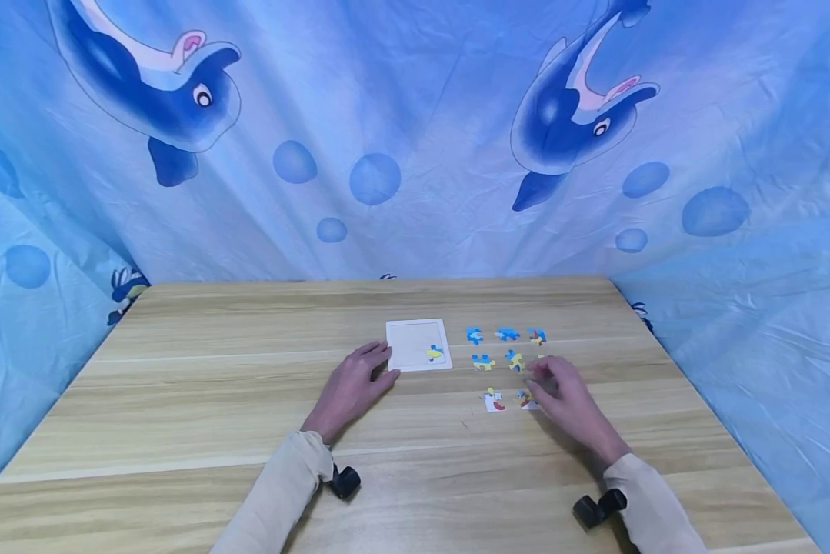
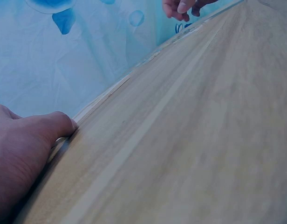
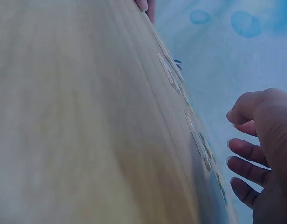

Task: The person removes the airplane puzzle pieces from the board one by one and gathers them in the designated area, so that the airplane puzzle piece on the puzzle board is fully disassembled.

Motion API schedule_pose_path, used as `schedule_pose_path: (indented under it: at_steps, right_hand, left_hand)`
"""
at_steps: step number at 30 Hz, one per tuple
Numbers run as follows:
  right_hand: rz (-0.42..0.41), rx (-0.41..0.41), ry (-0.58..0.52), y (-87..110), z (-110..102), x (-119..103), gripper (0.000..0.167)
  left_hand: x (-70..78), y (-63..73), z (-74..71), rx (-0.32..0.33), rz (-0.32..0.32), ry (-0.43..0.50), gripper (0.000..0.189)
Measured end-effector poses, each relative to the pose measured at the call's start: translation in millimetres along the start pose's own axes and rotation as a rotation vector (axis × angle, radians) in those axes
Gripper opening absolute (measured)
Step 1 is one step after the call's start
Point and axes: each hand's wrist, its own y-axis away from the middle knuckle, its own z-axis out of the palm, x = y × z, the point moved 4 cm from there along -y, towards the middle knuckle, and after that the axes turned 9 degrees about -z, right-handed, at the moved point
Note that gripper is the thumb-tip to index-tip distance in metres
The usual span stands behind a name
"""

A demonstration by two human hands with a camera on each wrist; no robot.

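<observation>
A square white puzzle tray (image 1: 408, 340) lies flat on the wooden table, one yellow-and-blue jigsaw piece (image 1: 434, 353) in its lower right corner. At the tray's left edge rests my left hand (image 1: 351, 387), its fingers along the side and its thumb by the near corner. My right hand (image 1: 565, 396) hovers over the right end of the loose pieces, fingers loosely bent. In the right wrist view the right hand (image 3: 269, 149) holds nothing between thumb and fingers. Beside it are a yellow-and-blue piece (image 1: 515, 360) and a white-and-red piece (image 1: 528, 401), partly covered.
Blue pieces (image 1: 507, 334) form the far row of loose puzzle pieces, right of the tray. Another yellow-and-blue piece (image 1: 483, 362) and a white piece with red (image 1: 494, 402) lie nearer. A blue dolphin-print curtain (image 1: 442, 192) hangs behind the table (image 1: 248, 369).
</observation>
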Motion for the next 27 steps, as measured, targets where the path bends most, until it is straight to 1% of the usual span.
schedule_pose_path:
  at_steps: [9, 14, 20, 27]
  right_hand:
    - [-0.027, -0.035, -0.03, -18.8, 15, -13, 0.027]
    - [-0.034, -0.059, -0.052, -25.7, 23, -21, 0.027]
    - [-0.026, -0.077, -0.056, -33.0, 33, -25, 0.028]
    - [-0.056, -0.089, -0.056, -45.0, 46, -29, 0.028]
  left_hand:
    - [0.2, -0.8, -2.2, -0.018, -0.017, -0.001, 0.045]
    - [-0.3, -1.0, -1.4, -0.024, -0.02, -0.003, 0.045]
    - [-0.8, -1.5, -1.2, -0.021, -0.02, 0.002, 0.044]
    - [-0.6, 0.2, -2.2, -0.006, -0.016, 0.007, 0.046]
